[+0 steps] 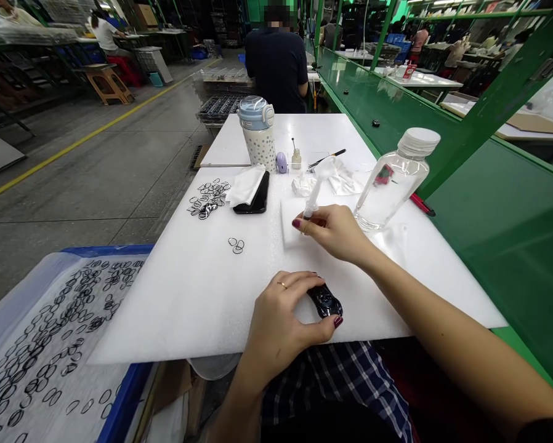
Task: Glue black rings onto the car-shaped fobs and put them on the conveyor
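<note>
My left hand [281,314] is closed around a small glossy black plastic part [326,301], thumb at its near end and fingers at its far end. The part rests on the white foam sheet [202,295] near the front edge. Farther forward, my right hand [336,231] pinches a translucent syringe [312,200], held tilted over a white pad [289,227]. The syringe's lower end is partly hidden by the fingers. Left of the hands lie three thin black rings [236,246], and beyond them a pile of similar rings [209,197].
A clear bottle [391,184] stands right of my right hand. Behind are a dotted tumbler [259,135], a black phone [255,200] under tissue, a small glass jar [296,160] and tweezers [327,158]. A blue tray [119,400] of rings sits lower left; a green conveyor [465,246] runs right.
</note>
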Demonstrator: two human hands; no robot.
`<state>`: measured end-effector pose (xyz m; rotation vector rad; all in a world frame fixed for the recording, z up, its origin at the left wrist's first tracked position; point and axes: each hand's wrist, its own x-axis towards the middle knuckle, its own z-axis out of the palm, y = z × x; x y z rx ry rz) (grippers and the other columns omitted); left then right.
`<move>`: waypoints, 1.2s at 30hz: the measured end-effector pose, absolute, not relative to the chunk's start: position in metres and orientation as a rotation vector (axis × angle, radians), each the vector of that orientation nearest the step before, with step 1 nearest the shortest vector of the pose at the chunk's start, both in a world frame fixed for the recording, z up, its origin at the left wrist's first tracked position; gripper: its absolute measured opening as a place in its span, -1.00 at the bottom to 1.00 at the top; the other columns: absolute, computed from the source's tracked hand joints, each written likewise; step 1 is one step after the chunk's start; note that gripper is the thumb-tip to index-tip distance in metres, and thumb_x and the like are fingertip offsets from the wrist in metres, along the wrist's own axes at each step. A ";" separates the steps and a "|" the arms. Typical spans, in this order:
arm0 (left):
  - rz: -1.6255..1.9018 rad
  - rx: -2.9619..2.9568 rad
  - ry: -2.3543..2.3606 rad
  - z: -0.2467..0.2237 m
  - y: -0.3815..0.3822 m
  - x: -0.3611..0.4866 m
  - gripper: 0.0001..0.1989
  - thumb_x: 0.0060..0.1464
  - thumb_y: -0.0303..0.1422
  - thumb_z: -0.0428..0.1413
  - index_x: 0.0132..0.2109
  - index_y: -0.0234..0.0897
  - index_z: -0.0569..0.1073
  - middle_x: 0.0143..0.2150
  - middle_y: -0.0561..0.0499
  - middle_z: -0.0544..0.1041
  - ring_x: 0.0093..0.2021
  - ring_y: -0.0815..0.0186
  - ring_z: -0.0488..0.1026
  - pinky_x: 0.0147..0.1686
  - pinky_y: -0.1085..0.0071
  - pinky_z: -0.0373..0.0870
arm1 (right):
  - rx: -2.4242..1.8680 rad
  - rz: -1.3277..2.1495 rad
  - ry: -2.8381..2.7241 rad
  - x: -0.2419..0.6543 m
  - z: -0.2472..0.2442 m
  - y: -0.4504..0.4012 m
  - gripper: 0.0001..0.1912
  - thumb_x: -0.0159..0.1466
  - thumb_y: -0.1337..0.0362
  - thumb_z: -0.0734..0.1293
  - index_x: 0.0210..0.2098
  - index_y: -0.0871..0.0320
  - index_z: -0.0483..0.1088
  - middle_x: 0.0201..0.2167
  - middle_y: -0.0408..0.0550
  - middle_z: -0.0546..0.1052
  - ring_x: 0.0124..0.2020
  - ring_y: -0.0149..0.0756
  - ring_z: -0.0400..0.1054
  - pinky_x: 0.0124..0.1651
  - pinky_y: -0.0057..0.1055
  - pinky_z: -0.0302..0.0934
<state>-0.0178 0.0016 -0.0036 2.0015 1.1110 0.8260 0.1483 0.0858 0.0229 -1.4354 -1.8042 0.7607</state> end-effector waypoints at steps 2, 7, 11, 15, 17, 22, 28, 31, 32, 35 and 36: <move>0.825 2.000 1.113 -0.003 0.001 -0.018 -0.56 -0.15 -0.38 0.32 -0.05 -0.19 0.52 -0.03 0.02 0.56 0.01 0.14 0.41 0.03 0.15 0.38 | -1.453 0.789 -1.804 0.147 0.024 0.088 -0.69 0.22 0.05 0.36 -0.44 0.19 0.52 -0.44 -0.03 0.51 -0.39 -0.27 0.31 -0.29 -0.29 0.09; 0.827 1.987 1.108 -0.004 0.001 -0.017 -0.56 -0.18 -0.38 0.33 -0.06 -0.20 0.53 -0.03 0.02 0.56 0.02 0.14 0.41 0.04 0.16 0.38 | -1.427 1.081 -1.666 0.158 0.025 0.094 -0.61 0.23 -0.03 0.33 -0.39 0.19 0.52 -0.40 0.02 0.54 -0.31 -0.21 0.40 -0.16 -0.23 0.25; 0.817 1.962 1.124 -0.002 0.001 -0.016 -0.56 -0.18 -0.37 0.34 -0.06 -0.21 0.53 -0.02 0.02 0.56 0.03 0.14 0.40 0.05 0.15 0.37 | -1.273 1.377 -1.493 0.175 0.029 0.091 -0.52 0.29 -0.14 0.23 -0.24 0.15 0.51 -0.18 0.03 0.55 -0.14 -0.24 0.46 -0.01 -0.26 0.33; 0.822 1.963 1.108 -0.002 0.001 -0.016 -0.55 -0.19 -0.37 0.35 -0.06 -0.22 0.53 -0.03 0.02 0.56 0.02 0.14 0.41 0.04 0.14 0.37 | -1.131 1.559 -1.233 0.179 0.033 0.079 -0.61 0.25 -0.05 0.34 -0.22 0.15 0.53 -0.05 0.05 0.52 -0.02 -0.20 0.42 0.13 -0.23 0.23; 0.840 1.967 1.106 -0.002 0.001 -0.016 -0.55 -0.19 -0.37 0.35 -0.07 -0.22 0.53 -0.03 0.02 0.57 0.01 0.13 0.41 0.04 0.14 0.38 | -1.059 1.508 -1.220 0.176 0.037 0.071 -0.71 0.22 0.06 0.40 -0.25 0.16 0.54 -0.08 0.04 0.53 0.00 -0.21 0.39 0.13 -0.26 0.20; 0.810 1.943 1.110 -0.002 0.001 -0.018 -0.58 -0.10 -0.28 0.33 -0.03 -0.16 0.52 0.00 0.04 0.56 0.05 0.13 0.40 0.05 0.14 0.37 | -0.815 1.249 -1.155 0.164 0.038 0.048 -0.86 0.23 0.28 0.38 -0.19 0.04 0.51 -0.41 -0.17 0.38 -0.34 -0.40 0.26 -0.14 -0.39 0.19; 0.788 1.933 1.083 -0.001 0.003 -0.020 -0.60 0.00 -0.23 0.29 0.01 -0.15 0.50 0.02 0.05 0.55 0.06 0.14 0.39 0.06 0.13 0.36 | -1.083 1.287 -1.250 0.153 0.014 0.027 -0.72 0.26 0.04 0.35 -0.41 0.12 0.46 -0.41 -0.12 0.33 -0.36 -0.34 0.13 -0.26 -0.37 0.07; 0.791 1.932 1.091 -0.001 0.004 -0.019 -0.61 0.01 -0.22 0.29 0.01 -0.13 0.51 0.02 0.05 0.55 0.06 0.13 0.38 0.07 0.13 0.34 | -0.894 1.283 -1.207 0.153 0.022 0.017 -0.72 0.32 0.04 0.28 -0.39 0.07 0.46 -0.44 -0.13 0.30 -0.40 -0.34 0.08 -0.25 -0.34 0.03; 0.793 1.931 1.090 -0.001 0.004 -0.019 -0.61 0.01 -0.21 0.28 0.01 -0.13 0.51 0.02 0.05 0.55 0.06 0.13 0.38 0.07 0.13 0.34 | -0.797 1.301 -1.183 0.153 0.028 0.013 -0.72 0.33 0.02 0.27 -0.36 0.04 0.47 -0.51 -0.15 0.24 -0.45 -0.34 0.04 -0.28 -0.34 0.00; 0.777 1.920 1.076 0.001 0.004 -0.018 -0.63 0.04 -0.22 0.27 0.02 -0.11 0.50 0.00 0.07 0.56 0.04 0.14 0.39 0.04 0.14 0.34 | -0.593 1.392 -1.126 0.150 0.045 0.002 -0.51 0.26 -0.23 0.20 -0.44 0.05 0.40 -0.64 -0.21 0.03 -0.56 -0.35 -0.09 -0.38 -0.33 -0.07; 0.769 1.914 1.073 0.002 0.004 -0.018 -0.64 0.05 -0.22 0.26 0.02 -0.11 0.50 0.00 0.08 0.56 0.03 0.15 0.39 0.03 0.15 0.35 | -0.562 1.424 -1.118 0.149 0.048 -0.001 -0.39 0.20 -0.34 0.15 -0.52 0.08 0.34 -0.66 -0.21 0.01 -0.58 -0.36 -0.10 -0.41 -0.33 -0.08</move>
